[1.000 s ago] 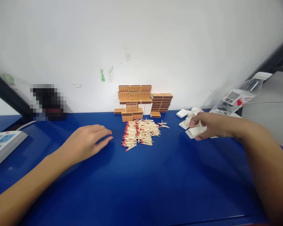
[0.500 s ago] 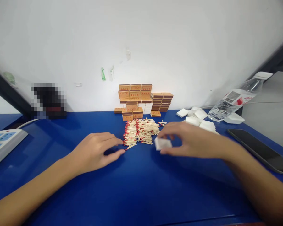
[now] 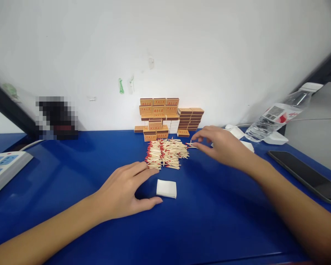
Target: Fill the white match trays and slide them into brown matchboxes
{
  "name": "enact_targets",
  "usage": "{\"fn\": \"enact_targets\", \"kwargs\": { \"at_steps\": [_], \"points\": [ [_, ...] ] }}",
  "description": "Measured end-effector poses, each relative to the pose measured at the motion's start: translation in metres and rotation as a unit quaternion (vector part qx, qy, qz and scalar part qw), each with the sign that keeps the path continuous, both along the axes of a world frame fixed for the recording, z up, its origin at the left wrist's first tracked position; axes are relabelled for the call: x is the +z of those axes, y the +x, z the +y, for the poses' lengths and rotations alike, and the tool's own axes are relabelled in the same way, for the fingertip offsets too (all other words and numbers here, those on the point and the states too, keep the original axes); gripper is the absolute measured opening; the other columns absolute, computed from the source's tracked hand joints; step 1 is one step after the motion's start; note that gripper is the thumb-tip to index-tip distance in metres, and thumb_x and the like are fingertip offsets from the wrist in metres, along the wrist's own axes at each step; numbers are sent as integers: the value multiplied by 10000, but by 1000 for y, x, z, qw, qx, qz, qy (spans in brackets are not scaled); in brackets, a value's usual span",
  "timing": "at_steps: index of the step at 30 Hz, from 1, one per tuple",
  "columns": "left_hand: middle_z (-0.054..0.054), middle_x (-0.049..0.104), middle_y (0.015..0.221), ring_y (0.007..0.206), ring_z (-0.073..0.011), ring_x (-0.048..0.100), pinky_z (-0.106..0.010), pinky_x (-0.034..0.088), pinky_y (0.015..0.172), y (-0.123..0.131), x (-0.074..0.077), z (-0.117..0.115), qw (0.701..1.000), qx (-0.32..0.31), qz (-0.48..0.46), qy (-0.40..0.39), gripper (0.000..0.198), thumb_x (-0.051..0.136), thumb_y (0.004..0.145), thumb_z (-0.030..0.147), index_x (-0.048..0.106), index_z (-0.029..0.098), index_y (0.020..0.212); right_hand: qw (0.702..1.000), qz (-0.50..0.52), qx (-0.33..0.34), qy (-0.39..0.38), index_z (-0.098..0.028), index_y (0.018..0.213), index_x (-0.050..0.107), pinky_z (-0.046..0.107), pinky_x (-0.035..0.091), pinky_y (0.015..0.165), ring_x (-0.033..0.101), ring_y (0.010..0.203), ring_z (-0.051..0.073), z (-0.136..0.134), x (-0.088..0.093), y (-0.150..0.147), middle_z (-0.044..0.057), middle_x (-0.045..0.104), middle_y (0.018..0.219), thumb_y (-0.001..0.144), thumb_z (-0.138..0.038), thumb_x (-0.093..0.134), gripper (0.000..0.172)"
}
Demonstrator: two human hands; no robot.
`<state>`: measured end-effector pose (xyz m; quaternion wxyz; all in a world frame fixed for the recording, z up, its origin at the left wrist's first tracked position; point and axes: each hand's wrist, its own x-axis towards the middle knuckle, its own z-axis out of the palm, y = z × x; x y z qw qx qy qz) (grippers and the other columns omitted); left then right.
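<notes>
A small white cardboard matchbox tray (image 3: pixel 166 188) lies on the blue table in front of a heap of red-headed matches (image 3: pixel 167 152). Beside it on the left is my left hand (image 3: pixel 129 189), open, thumb and fingers spread, the fingertips at the near left edge of the heap. My right hand (image 3: pixel 220 144) is over at the heap's right side. Its thumb and forefinger are a little apart, at a few stray matches (image 3: pixel 192 144), and I see nothing held between them.
Matchboxes (image 3: pixel 158 110) are stacked against the wall, with brown-sided ones (image 3: pixel 190 118) to their right. More white trays (image 3: pixel 234 131) lie partly behind my right hand. A tilted water bottle (image 3: pixel 281 112) and a phone (image 3: pixel 306 176) are at the right, a power strip (image 3: pixel 11 169) at the left.
The white tray has left my right hand and now lies on the table before the heap. My right hand moved away and up to the stray matches; my left hand came nearer and right.
</notes>
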<state>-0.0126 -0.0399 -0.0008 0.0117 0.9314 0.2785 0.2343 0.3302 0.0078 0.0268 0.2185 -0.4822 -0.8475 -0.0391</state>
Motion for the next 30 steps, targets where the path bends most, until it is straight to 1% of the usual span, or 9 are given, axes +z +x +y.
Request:
{"fn": "enact_targets", "kwargs": {
  "at_steps": [3,6,9,11,15,18,22,26,30],
  "points": [
    [-100,691,1103,975,-268,694,-460,614,865,2,-5,-1,1000,-4,3,-12,543,748,893,502,660,173,1316,999,-29,-4,-30,-196,1145,726,459,500,893,624,1054,315,18,-8,23,130,703,1061,962,-453,630,329],
    [-111,677,1106,991,-278,677,-483,600,895,3,-8,0,1000,-7,6,-19,526,740,899,491,668,173,1311,996,-47,-12,-81,-194,1155,728,487,484,958,602,1115,322,26,-17,26,138,701,1119,959,-459,629,344],
    [-103,670,1081,959,-267,665,-466,592,864,4,-8,1,999,-13,7,-34,467,732,908,468,685,180,1273,993,-52,-21,-107,-198,1052,726,481,486,941,600,1085,312,29,-22,22,132,703,1080,972,-426,603,271],
    [-93,665,1061,936,-257,657,-451,583,842,4,-8,1,999,-16,6,-44,422,727,914,451,695,187,1242,992,-49,-14,-113,-201,975,705,460,487,908,598,1039,298,31,-23,21,123,699,1024,983,-398,577,234],
    [-78,653,1031,910,-243,641,-424,563,812,4,-7,1,998,-20,8,-59,359,717,923,416,707,194,1205,991,-49,-4,-126,-206,888,649,420,474,832,593,940,278,31,-25,19,108,673,926,993,-365,524,228],
    [-70,645,1009,886,-232,628,-404,549,787,3,-6,1,997,-24,10,-67,326,710,929,410,713,199,1178,990,-55,-4,-130,-214,854,612,411,463,805,583,899,272,28,-26,18,109,658,906,1000,-370,483,249],
    [-66,642,999,882,-227,618,-400,540,788,2,-6,1,997,-24,12,-70,311,704,938,413,713,202,1167,990,-53,4,-130,-219,846,583,418,462,810,572,898,276,19,-22,18,115,646,907,1027,-416,425,310],
    [-67,647,993,884,-228,619,-403,539,796,0,-5,3,997,-23,15,-72,315,696,945,423,716,202,1169,991,-39,-1,-130,-223,879,580,410,460,786,570,879,263,7,-9,16,108,640,928,1047,-451,420,326],
    [-68,656,989,891,-232,628,-399,541,800,0,-4,4,997,-22,15,-73,310,702,942,415,719,203,1168,990,-9,29,-135,-226,917,588,403,462,802,559,911,256,-9,2,3,97,634,958,1064,-446,435,305]
  ]
}}
